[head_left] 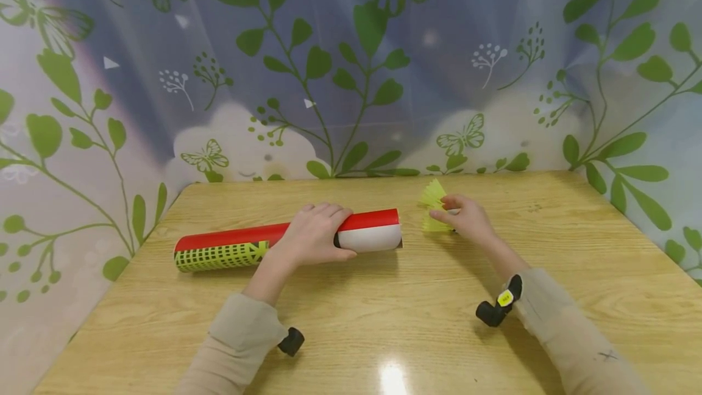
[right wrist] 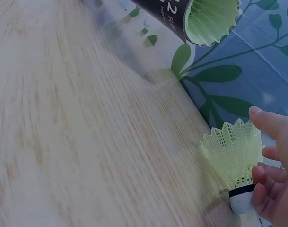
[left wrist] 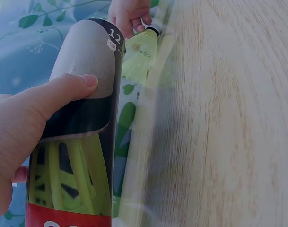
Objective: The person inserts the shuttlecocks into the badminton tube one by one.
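Note:
A long red, white and yellow-green shuttlecock tube (head_left: 368,238) lies sideways in the head view. My left hand (head_left: 315,230) grips it from above near its right end, thumb along the near side. In the left wrist view, the thumb presses the tube's grey panel (left wrist: 87,61). Yellow skirts show inside the tube's end (right wrist: 213,21) in the right wrist view. My right hand (head_left: 468,218) pinches a yellow shuttlecock (right wrist: 236,151) near its white base, beyond the tube's right end. Yellow skirt shows above and below the thumb; whether that is one shuttlecock or two, I cannot tell.
A wooden table (head_left: 351,322) carries everything, with its far edge just behind the shuttlecock. A patterned curtain (head_left: 351,78) with green leaves and butterflies hangs behind and at both sides. Small black cameras sit on the left wrist (head_left: 292,341) and the right wrist (head_left: 493,313).

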{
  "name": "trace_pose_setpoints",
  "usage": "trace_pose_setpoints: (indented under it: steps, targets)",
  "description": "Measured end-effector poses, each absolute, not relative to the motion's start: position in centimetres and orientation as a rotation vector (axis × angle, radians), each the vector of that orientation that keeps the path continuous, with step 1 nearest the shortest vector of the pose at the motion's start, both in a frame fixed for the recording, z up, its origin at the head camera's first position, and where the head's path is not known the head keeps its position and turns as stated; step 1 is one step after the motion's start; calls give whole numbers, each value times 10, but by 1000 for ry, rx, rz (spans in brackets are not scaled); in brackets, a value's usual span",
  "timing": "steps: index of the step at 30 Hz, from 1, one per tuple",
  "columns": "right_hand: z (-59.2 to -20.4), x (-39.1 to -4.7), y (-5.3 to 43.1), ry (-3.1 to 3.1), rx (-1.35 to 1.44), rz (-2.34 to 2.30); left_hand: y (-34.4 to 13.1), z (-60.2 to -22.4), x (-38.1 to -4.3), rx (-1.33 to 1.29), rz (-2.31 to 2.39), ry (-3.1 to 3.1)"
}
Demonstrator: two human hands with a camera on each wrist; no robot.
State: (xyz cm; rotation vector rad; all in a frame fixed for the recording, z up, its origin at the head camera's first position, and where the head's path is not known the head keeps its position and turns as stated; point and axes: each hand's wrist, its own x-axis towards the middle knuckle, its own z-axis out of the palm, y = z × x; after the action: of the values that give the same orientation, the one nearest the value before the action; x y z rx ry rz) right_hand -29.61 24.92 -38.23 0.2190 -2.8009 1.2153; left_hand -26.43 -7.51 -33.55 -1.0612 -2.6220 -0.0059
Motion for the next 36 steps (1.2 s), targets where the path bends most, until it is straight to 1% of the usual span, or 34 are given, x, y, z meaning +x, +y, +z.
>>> trace_pose_setpoints:
  steps: [11, 24, 36]
  targets:
    - [-380, -294, 248, -2886, 246, 1164, -75, -338, -266, -1057, 10, -2610]
    - [-382, -283, 253, -2827, 506, 1170, -75, -339, -265, -1054, -1, -2626]
    - [-382, -280, 253, -2763, 626, 1294, -74, -339, -266, -1055, 9, -2613]
